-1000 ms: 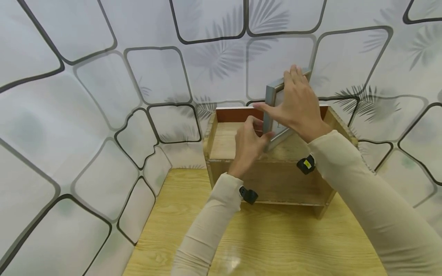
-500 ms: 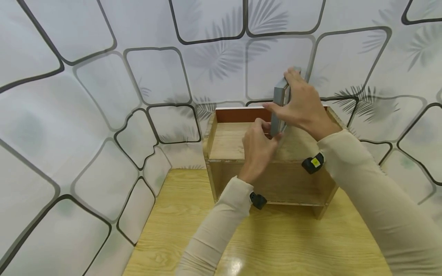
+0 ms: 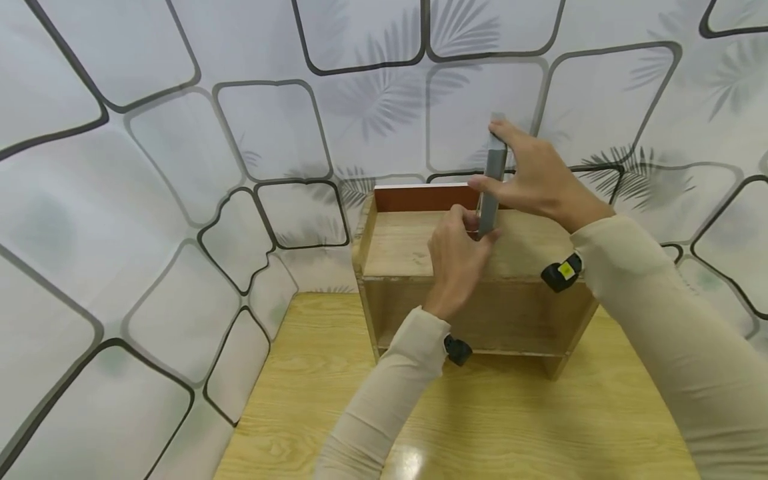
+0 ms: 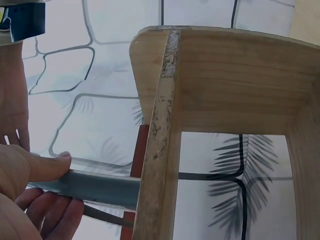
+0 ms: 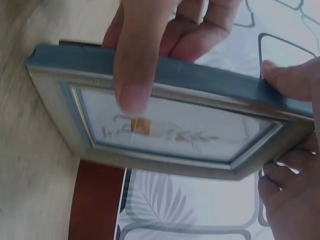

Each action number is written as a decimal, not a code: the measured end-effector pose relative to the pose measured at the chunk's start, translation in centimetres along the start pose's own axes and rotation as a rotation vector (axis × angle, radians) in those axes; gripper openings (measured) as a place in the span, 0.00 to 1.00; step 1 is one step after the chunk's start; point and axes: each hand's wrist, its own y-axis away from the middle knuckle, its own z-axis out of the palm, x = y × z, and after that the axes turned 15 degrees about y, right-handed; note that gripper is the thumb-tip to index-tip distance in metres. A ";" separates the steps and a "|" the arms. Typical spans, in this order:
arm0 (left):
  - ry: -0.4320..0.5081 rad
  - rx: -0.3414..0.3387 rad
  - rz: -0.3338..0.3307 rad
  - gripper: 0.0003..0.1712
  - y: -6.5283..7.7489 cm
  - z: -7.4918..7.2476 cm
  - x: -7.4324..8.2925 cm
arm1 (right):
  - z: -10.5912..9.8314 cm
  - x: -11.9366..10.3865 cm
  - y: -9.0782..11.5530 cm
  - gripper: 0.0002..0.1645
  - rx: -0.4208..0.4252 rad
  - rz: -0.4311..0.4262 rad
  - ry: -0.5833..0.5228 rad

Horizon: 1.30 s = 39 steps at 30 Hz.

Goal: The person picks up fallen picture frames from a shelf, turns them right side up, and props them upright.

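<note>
Both hands hold a grey-blue picture frame [image 3: 493, 180], turned nearly edge-on in the head view, above a small wooden shelf [image 3: 390, 277]. The left hand [image 3: 459, 250] pinches its lower near edge, fingers on one side and thumb on the other. Higher up, the right hand [image 3: 543, 177] grips the frame, thumb across the near edge and a finger at the top corner. In the right wrist view the front of the frame [image 5: 200, 82] shows a small drawing under glass, with the left thumb over it. Whether the frame's lower edge touches the shelf top, I cannot tell.
The shelf has side panels and a reddish-brown back strip [image 3: 420, 199]; a lower compartment [image 3: 510, 320] opens toward me. It stands on a yellow wood-grain table [image 3: 312, 387] against patterned walls [image 3: 384, 120]. Small black devices sit at the left wrist [image 3: 459, 350] and right wrist [image 3: 561, 272].
The frame has turned from showing its front at an angle to nearly edge-on, its near edge moving right. Both hands have shifted right with it, keeping their hold.
</note>
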 end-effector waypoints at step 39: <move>-0.311 -0.197 0.121 0.06 0.8 -3.7 -2.7 | -0.1 0.3 -1.5 0.54 -0.120 -0.079 -0.057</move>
